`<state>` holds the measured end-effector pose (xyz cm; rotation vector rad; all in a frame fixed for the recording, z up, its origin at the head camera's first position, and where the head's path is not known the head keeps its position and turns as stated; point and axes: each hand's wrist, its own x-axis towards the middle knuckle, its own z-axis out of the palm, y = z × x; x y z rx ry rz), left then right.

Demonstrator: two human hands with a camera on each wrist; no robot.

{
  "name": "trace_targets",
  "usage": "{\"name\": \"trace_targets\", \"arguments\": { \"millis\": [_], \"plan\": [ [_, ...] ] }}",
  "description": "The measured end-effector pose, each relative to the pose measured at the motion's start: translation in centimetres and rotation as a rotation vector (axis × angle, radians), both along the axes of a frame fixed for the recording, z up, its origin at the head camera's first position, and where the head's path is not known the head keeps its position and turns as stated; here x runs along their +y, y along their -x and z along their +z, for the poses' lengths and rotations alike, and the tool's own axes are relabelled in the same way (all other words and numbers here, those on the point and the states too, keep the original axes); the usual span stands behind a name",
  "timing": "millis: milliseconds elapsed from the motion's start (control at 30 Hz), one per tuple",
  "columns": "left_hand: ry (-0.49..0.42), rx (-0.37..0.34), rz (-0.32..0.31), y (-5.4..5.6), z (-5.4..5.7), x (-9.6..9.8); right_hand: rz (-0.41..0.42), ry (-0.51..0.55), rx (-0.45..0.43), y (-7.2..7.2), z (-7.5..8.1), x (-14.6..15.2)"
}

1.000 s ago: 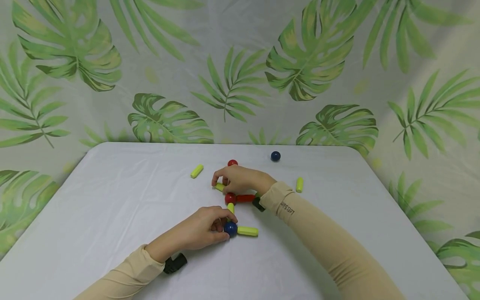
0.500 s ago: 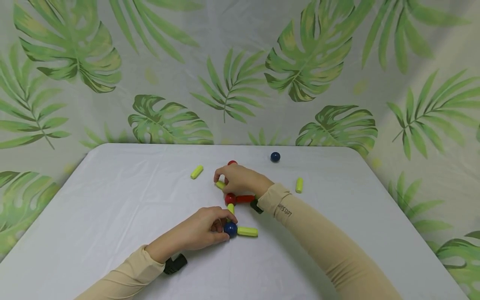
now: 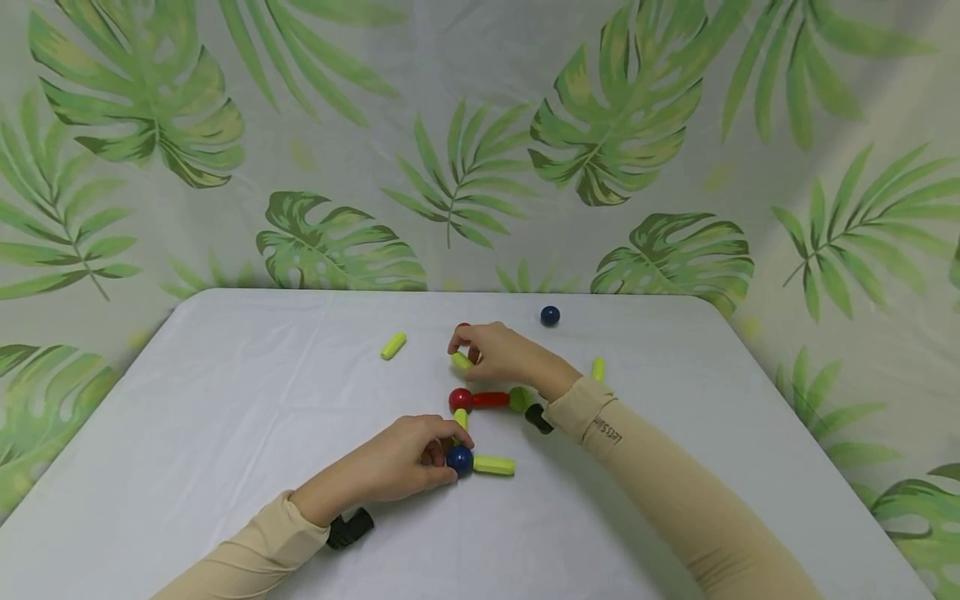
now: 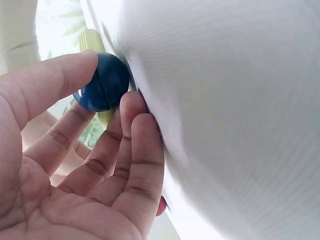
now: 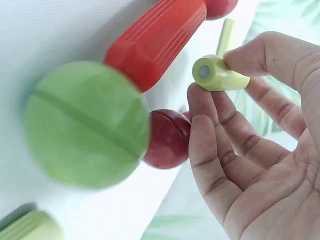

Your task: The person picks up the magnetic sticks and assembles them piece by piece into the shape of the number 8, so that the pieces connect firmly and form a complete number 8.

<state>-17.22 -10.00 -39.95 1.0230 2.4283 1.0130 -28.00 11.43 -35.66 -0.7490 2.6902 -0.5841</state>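
Near the middle of the bench (image 3: 150, 475), the left hand (image 3: 405, 458) reaches in from the near left, back up, its grip closed on a blue ball (image 3: 460, 460) joined to a yellow-green rod (image 3: 495, 466) pointing toward the right edge. Farther toward the far edge, the right hand (image 3: 501, 354) slants in from the near right, knuckles up, thumb and fingers pinching a short yellow-green stick (image 3: 462, 361) beyond a red ball (image 3: 461, 400) and red rod (image 3: 491, 400).
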Motion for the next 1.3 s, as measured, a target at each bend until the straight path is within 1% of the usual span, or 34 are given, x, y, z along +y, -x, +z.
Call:
{"name": "trace_targets", "arguments": {
  "millis": [167,267,400,633,833,1033,1200,1300],
  "plan": [
    [0.004,-0.009,0.003,0.0,0.1,0.0,-0.045,0.039,-0.015,-0.9,0.3,1.5],
    [0.002,-0.010,0.002,0.0,0.1,0.0,-0.061,0.068,-0.005,-1.6,0.6,2.3],
    [0.008,-0.011,0.001,0.1,0.2,0.1,-0.062,0.113,0.009,-2.7,0.7,3.3],
    [0.020,-0.011,0.007,0.2,0.2,0.1,-0.053,0.216,-0.016,-4.7,1.2,5.0],
    [0.021,-0.016,0.004,0.2,0.3,0.1,-0.084,0.267,-0.044,-5.9,0.5,6.7],
    [0.026,-0.013,0.004,0.2,0.4,0.2,-0.109,0.257,-0.059,-6.8,-0.5,7.8],
    [0.029,-0.009,0.005,0.2,0.3,0.3,-0.137,0.257,-0.083,-7.8,-0.8,8.4],
    [0.027,-0.007,0.007,0.1,0.3,0.3,-0.139,0.263,-0.094,-8.4,-1.0,8.6]
  ]
}}
